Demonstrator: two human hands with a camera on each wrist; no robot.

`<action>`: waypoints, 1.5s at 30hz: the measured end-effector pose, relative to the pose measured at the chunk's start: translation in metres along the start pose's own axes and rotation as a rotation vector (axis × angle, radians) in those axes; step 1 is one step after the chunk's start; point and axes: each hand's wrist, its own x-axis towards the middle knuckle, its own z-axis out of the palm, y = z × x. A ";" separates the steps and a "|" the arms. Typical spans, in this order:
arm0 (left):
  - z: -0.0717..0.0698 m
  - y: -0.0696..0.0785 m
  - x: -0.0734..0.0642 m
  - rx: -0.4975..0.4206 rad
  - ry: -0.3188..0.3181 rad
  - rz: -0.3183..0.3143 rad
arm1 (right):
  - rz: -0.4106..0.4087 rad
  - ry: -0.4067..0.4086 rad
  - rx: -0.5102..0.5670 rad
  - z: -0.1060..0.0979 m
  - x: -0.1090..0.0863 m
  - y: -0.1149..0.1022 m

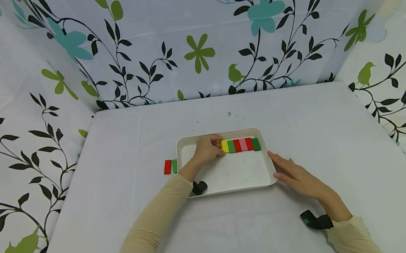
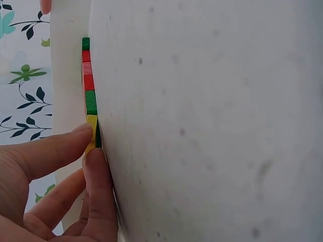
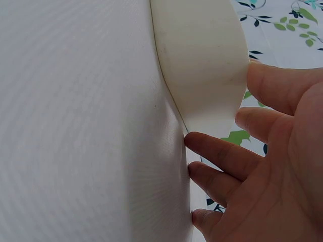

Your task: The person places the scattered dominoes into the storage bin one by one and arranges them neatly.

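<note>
At left end of block row (image 1: 243, 145), inside white tray (image 1: 242, 172): left hand (image 1: 206, 148) pinches yellow block (image 1: 225, 146) between thumb and finger, beside green block (image 1: 231, 146). Right hand (image 1: 296, 178), fingers extended, touches tray's right edge. Best done: light pinch, block square, neighbours undisturbed, tray steadied.

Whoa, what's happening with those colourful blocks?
A person's left hand pinches a yellow block at the left end of a row of blocks inside a white tray. Their right hand touches the tray's right side. A red block and a green block lie outside, left of the tray.
</note>
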 end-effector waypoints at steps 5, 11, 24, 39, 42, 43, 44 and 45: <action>0.000 0.001 0.000 0.007 -0.005 0.003 | -0.010 0.012 -0.011 0.000 -0.001 0.001; 0.001 0.002 0.000 0.030 -0.007 0.004 | -0.010 0.006 -0.003 0.000 -0.001 0.001; -0.001 0.005 -0.002 0.016 -0.013 0.009 | 0.008 -0.004 0.004 -0.003 -0.002 -0.002; -0.004 0.009 -0.005 0.019 -0.032 -0.003 | -0.007 0.000 0.006 -0.002 -0.001 -0.002; -0.006 0.011 -0.008 0.010 -0.023 0.017 | -0.011 0.000 0.000 -0.002 -0.001 -0.002; -0.007 0.012 -0.009 0.005 -0.026 0.031 | -0.012 -0.001 -0.002 -0.001 -0.001 -0.002; -0.009 0.013 -0.010 -0.001 -0.030 0.049 | -0.009 -0.001 -0.001 -0.001 -0.001 -0.002; -0.011 0.014 -0.011 -0.009 -0.037 0.071 | -0.006 -0.001 0.000 -0.001 -0.001 -0.001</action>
